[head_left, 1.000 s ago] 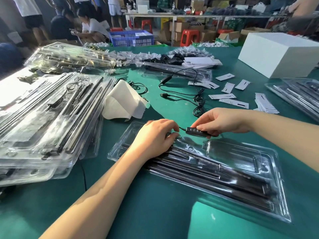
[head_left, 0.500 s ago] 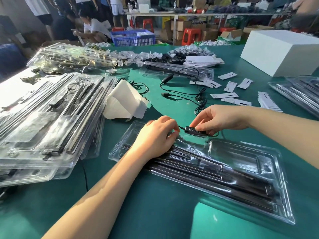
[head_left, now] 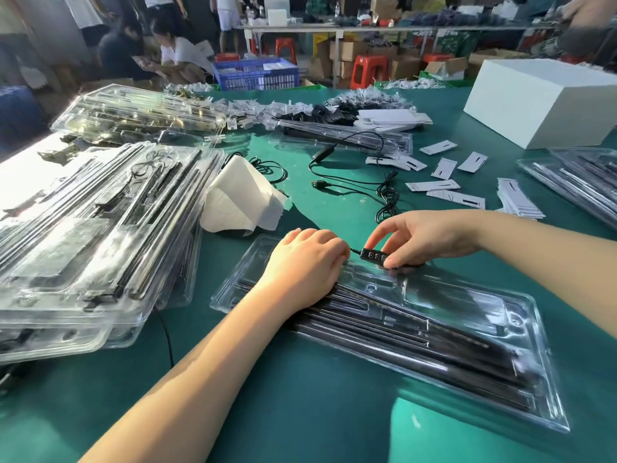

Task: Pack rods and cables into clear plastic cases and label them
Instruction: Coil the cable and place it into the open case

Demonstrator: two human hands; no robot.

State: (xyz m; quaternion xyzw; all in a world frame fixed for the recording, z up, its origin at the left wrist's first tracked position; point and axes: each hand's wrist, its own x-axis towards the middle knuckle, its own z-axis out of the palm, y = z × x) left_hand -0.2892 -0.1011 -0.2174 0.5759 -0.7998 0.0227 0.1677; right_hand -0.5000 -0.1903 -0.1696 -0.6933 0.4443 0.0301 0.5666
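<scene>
A clear plastic case [head_left: 521, 332] lies open on the green table in front of me, with several black rods [head_left: 400, 332] in its grooves. My right hand [head_left: 424, 237] pinches a small black button controller [head_left: 372, 254] at the case's far edge. A black cable [head_left: 384, 192] runs from it back across the table to a USB plug [head_left: 317, 184]. My left hand [head_left: 300, 265] lies curled over the left end of the rods, fingertips next to the controller; what its fingers hold is hidden.
Stacks of filled clear cases [head_left: 93, 228] stand at the left and another pile [head_left: 581, 175] at the right edge. White label cards [head_left: 444, 185] are scattered beyond the cable. A white box [head_left: 547, 101] sits far right, a folded white sheet [head_left: 243, 198] left of centre.
My right hand has shifted its grip on the controller, the fingers now raised over its top. The left hand stays on the rods.
</scene>
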